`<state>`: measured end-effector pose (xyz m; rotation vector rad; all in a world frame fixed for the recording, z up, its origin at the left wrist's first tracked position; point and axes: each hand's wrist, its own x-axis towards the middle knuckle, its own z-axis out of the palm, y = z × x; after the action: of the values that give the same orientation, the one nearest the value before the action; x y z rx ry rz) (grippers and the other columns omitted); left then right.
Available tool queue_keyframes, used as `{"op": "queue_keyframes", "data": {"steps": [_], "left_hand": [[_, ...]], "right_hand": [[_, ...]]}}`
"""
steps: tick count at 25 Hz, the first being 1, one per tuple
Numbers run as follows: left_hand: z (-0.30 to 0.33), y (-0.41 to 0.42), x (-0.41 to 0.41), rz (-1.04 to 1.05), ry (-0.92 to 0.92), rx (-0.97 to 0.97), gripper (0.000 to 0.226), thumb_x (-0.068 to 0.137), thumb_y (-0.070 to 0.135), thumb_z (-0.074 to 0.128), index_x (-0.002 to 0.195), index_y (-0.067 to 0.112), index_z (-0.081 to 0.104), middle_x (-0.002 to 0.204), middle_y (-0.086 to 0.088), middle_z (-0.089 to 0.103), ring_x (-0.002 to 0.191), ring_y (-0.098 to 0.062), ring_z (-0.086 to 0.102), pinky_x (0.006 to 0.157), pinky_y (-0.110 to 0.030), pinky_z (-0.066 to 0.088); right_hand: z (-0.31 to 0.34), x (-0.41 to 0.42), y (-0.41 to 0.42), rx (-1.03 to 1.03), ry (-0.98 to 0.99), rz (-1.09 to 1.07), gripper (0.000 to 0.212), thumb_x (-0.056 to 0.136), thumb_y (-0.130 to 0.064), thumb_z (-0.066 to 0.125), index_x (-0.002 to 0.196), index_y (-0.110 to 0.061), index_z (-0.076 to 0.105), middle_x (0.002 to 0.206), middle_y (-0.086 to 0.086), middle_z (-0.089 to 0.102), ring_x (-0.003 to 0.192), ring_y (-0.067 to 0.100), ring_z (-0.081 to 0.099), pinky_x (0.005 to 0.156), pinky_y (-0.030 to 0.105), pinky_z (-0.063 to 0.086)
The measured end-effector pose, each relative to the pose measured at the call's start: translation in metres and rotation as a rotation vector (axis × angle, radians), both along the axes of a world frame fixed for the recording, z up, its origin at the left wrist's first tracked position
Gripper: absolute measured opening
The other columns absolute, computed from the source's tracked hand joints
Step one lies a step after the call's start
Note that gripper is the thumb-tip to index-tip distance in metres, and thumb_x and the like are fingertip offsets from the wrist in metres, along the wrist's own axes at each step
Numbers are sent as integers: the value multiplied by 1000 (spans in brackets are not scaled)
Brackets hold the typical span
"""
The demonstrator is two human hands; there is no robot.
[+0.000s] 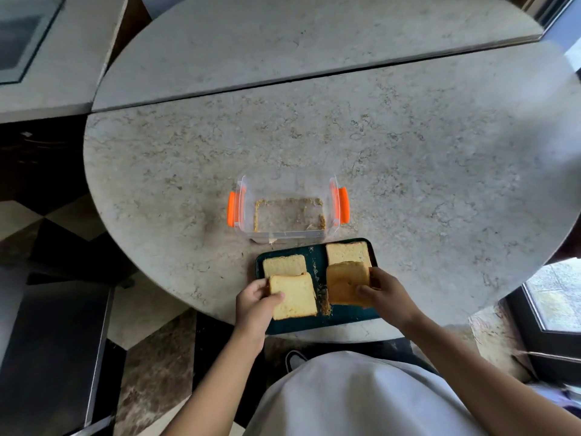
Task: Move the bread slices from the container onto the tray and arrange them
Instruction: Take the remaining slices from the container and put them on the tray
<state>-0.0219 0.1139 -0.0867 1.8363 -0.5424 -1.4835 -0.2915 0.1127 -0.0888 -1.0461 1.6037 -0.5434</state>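
Note:
A dark teal tray [317, 258] lies at the near edge of the round stone table. Two bread slices rest flat at its far side, one on the left [284, 265] and one on the right [347, 252]. My left hand [254, 306] grips a pale slice [294, 295] by its left edge over the tray's near left part. My right hand [388, 295] holds a browner slice [345, 283] by its right edge over the near right part. The clear container [287, 212] with orange clips stands just beyond the tray and holds only crumbs.
Crumbs run down the middle of the tray. The table top [408, 152] stretches wide beyond the container, with a seam across it. A second counter [41, 89] sits at the far left. The table's edge is right at my body.

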Motion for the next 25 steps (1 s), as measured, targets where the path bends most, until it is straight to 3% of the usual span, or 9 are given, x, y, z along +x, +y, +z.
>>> {"op": "queue_keyframes", "data": {"steps": [3,7,9,12,16,18,21,25], "left_hand": [[-11,-4,-2,-42,-77,61,37,78,-9,72,111,6,66,101,-9,75,93,-23,72,88,-45,58],[-13,-4,-8,-113,-146,93,33,79,-2,73,108,11,65,96,-2,72,89,-18,68,79,-34,55],[-12,-3,-10,-160,-185,90,32,80,2,72,109,12,64,94,1,70,87,-15,67,72,-30,52],[-8,0,-10,-210,-240,113,34,81,6,70,113,13,61,94,3,70,85,-13,67,68,-29,51],[-4,5,1,-330,-351,156,46,84,20,67,128,15,55,111,-1,66,95,-16,63,77,-30,47],[-2,3,10,-345,-401,157,49,85,25,65,132,17,53,120,-3,63,101,-17,60,82,-30,45],[2,-8,16,-297,-415,124,46,88,24,61,133,17,54,126,-3,63,103,-17,58,85,-30,43],[3,-17,8,-289,-405,106,46,90,20,58,135,16,54,133,-3,61,115,-19,58,96,-33,46]], "right_hand": [[-13,2,1,65,75,2,9,89,-13,63,97,-13,59,96,17,66,86,34,67,68,48,62],[-17,4,2,102,136,-19,49,89,-24,67,130,-14,43,111,10,60,81,26,68,62,39,61],[-17,4,4,48,247,52,58,89,-27,65,138,-16,35,114,12,62,82,27,67,64,37,55],[-16,1,6,-13,365,111,59,91,-27,62,141,-13,36,121,16,64,95,28,63,73,33,48],[-4,-3,6,-48,601,193,50,97,-54,40,133,-19,42,118,10,64,93,32,65,70,41,51],[3,-2,3,-83,683,226,46,95,-44,46,134,-19,44,123,9,62,99,31,63,73,41,53],[10,16,-11,-185,659,321,45,90,-28,56,133,-14,51,125,10,60,109,27,59,86,40,53],[19,71,-30,-266,428,518,47,91,-26,56,136,-11,50,125,12,58,104,26,62,86,38,53]]}}
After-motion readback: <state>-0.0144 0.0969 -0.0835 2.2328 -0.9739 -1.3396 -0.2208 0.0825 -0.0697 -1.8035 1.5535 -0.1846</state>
